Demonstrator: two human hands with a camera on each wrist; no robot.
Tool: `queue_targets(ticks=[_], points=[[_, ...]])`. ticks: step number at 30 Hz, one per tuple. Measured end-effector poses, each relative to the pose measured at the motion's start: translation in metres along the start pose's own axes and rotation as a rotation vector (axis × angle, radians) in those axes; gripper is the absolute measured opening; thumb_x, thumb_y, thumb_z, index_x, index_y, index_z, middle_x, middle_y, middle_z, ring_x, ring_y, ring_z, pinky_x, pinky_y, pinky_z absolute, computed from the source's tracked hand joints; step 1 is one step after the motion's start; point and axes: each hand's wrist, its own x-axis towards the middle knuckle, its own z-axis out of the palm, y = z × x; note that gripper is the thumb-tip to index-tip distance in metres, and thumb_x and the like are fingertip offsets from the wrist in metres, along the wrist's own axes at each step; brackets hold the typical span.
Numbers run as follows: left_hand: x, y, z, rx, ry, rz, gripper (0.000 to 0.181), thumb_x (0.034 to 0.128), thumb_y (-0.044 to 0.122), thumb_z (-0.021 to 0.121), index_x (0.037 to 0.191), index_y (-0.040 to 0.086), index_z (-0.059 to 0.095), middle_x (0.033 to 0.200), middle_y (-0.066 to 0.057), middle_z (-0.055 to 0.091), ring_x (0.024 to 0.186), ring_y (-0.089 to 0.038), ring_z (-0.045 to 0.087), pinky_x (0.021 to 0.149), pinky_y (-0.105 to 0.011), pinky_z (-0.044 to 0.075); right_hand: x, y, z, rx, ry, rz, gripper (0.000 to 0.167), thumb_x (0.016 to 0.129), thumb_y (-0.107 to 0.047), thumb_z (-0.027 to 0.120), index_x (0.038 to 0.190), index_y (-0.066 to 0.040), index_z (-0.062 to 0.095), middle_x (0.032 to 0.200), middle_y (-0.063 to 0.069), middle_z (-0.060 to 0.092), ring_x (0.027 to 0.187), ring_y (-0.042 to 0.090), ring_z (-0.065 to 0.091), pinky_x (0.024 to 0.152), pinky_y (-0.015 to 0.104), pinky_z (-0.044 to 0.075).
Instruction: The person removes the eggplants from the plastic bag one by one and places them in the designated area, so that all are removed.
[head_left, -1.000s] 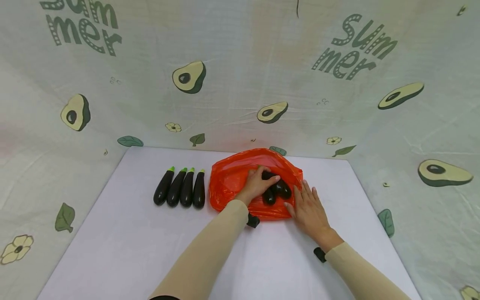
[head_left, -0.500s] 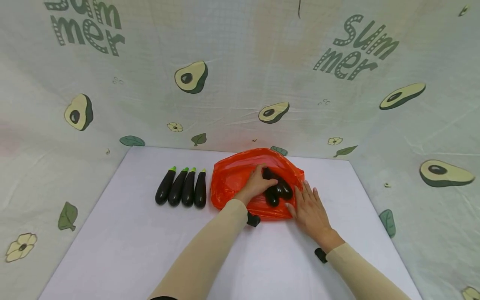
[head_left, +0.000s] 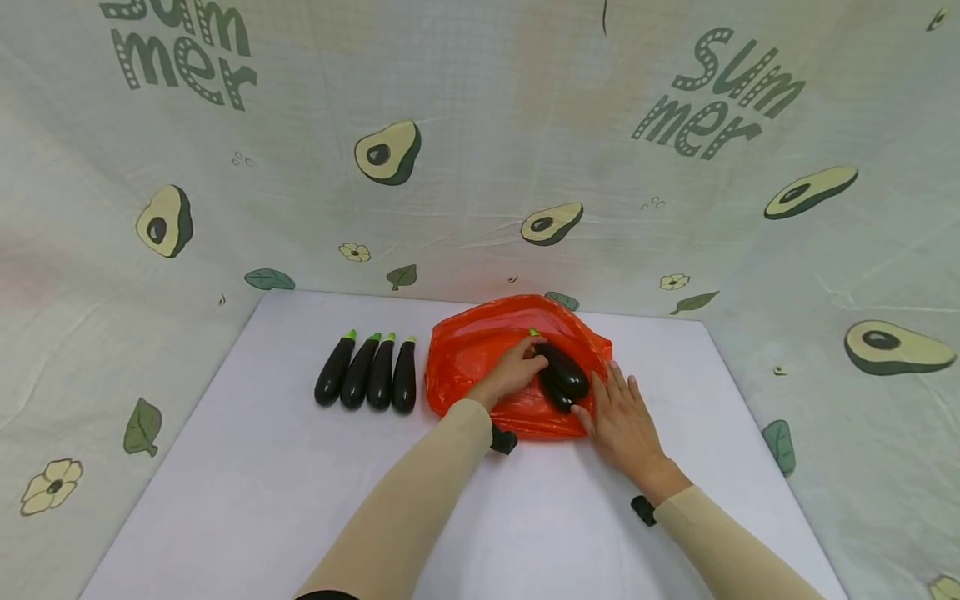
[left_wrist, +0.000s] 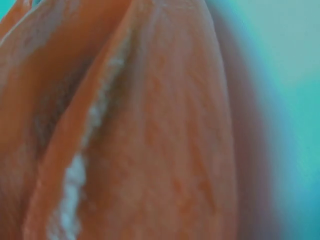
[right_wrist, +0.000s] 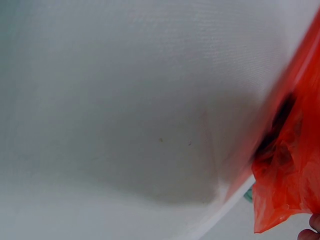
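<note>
In the head view my left hand [head_left: 512,372] reaches into an open red plastic bag [head_left: 465,362]. Its index finger lies over the neck of a dark, glossy eggplant [head_left: 567,372], and the thumb sits against the near side. A second eggplant [head_left: 557,395] lies partly under the first, inside the bag's right half. My right hand [head_left: 624,429], fingers spread and straight, rests against the bag's right edge. Skin of the left hand [left_wrist: 165,130] fills most of the left wrist view. Fingertips [right_wrist: 311,234] and crumpled red bag [right_wrist: 290,170] show at the right of the right wrist view.
Several eggplants [head_left: 380,372] lie side by side left of the bag, green stem ends pointing away. All this is on a white table [head_left: 285,492]. A cloth [head_left: 465,100] printed with avocados, leaves and lettering hangs behind and at both sides.
The two eggplants in the bag have come together, the lower one shifting right under the other. My left thumb has drawn back a little to the left. My right hand stays at the bag's edge.
</note>
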Motion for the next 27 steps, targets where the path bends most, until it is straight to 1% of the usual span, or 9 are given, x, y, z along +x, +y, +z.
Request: queue_targets(ticks=[4,7,13,15,16,19,21,24,27], points=[[0.0,-0.001,-0.002,-0.004,0.03,-0.005,0.047,0.1046,0.052,0.06,0.146,0.032,0.055,0.15,-0.008,0.055,0.133,-0.032,0.052,0.116,-0.057,0.044,0.0,-0.001,0.0,0.007,0.004,-0.007,0.078,0.104,-0.042,0.064,0.155,0.011,0.038,0.163,0.035,0.035,0.157,0.049,0.025,0.128,0.064,0.02],[0.001,-0.003,-0.002,0.001,0.048,-0.012,0.049,0.1044,0.056,0.058,0.145,0.03,0.055,0.148,-0.008,0.057,0.131,-0.031,0.053,0.115,-0.056,0.045,0.001,-0.001,-0.001,0.012,0.0,-0.007,0.078,0.104,-0.042,0.064,0.155,0.011,0.039,0.163,0.036,0.034,0.157,0.049,0.025,0.128,0.064,0.02],[0.002,-0.004,-0.001,0.032,0.087,-0.032,0.05,0.104,0.053,0.061,0.146,0.028,0.053,0.148,-0.008,0.055,0.127,-0.03,0.054,0.112,-0.054,0.049,0.001,-0.001,-0.002,0.007,-0.005,-0.005,0.078,0.104,-0.043,0.064,0.155,0.01,0.039,0.163,0.035,0.034,0.157,0.049,0.025,0.128,0.064,0.02],[0.002,-0.003,0.001,0.056,0.103,-0.025,0.052,0.1032,0.052,0.063,0.148,0.029,0.051,0.149,-0.008,0.054,0.128,-0.03,0.053,0.112,-0.056,0.048,0.001,-0.001,-0.002,0.008,-0.002,-0.009,0.078,0.104,-0.043,0.064,0.155,0.011,0.039,0.163,0.035,0.035,0.157,0.049,0.026,0.128,0.064,0.02],[0.001,-0.002,0.002,0.069,0.113,-0.011,0.053,0.1029,0.051,0.064,0.148,0.028,0.051,0.149,-0.009,0.053,0.129,-0.031,0.052,0.113,-0.057,0.047,0.001,-0.001,-0.002,0.008,-0.001,-0.011,0.078,0.104,-0.043,0.064,0.155,0.011,0.04,0.163,0.035,0.035,0.157,0.049,0.026,0.128,0.064,0.02],[-0.002,0.002,0.007,0.115,0.138,0.026,0.061,0.0999,0.052,0.068,0.153,0.031,0.047,0.155,-0.01,0.046,0.136,-0.032,0.047,0.115,-0.062,0.044,0.001,-0.001,-0.001,0.008,0.006,-0.019,0.077,0.104,-0.043,0.064,0.154,0.011,0.04,0.163,0.036,0.035,0.156,0.05,0.027,0.127,0.064,0.02],[-0.005,0.005,0.011,0.16,0.138,0.045,0.069,0.0969,0.055,0.071,0.156,0.034,0.043,0.159,-0.011,0.039,0.142,-0.034,0.042,0.116,-0.064,0.042,0.001,-0.001,-0.001,0.008,0.012,-0.022,0.077,0.104,-0.042,0.064,0.154,0.01,0.04,0.163,0.036,0.035,0.156,0.05,0.027,0.127,0.064,0.02],[-0.01,0.007,0.017,0.211,0.134,0.049,0.082,0.0915,0.058,0.076,0.16,0.036,0.037,0.162,-0.01,0.033,0.146,-0.033,0.037,0.116,-0.065,0.04,0.0,-0.002,-0.001,0.005,0.018,-0.026,0.076,0.104,-0.042,0.064,0.154,0.01,0.041,0.163,0.035,0.036,0.156,0.05,0.027,0.127,0.064,0.02],[-0.014,0.007,0.021,0.248,0.135,0.057,0.094,0.087,0.057,0.081,0.163,0.034,0.032,0.161,-0.01,0.031,0.146,-0.032,0.034,0.117,-0.064,0.041,0.0,-0.004,0.0,0.001,0.024,-0.031,0.076,0.104,-0.042,0.064,0.154,0.01,0.041,0.162,0.035,0.036,0.156,0.05,0.028,0.127,0.064,0.021]])
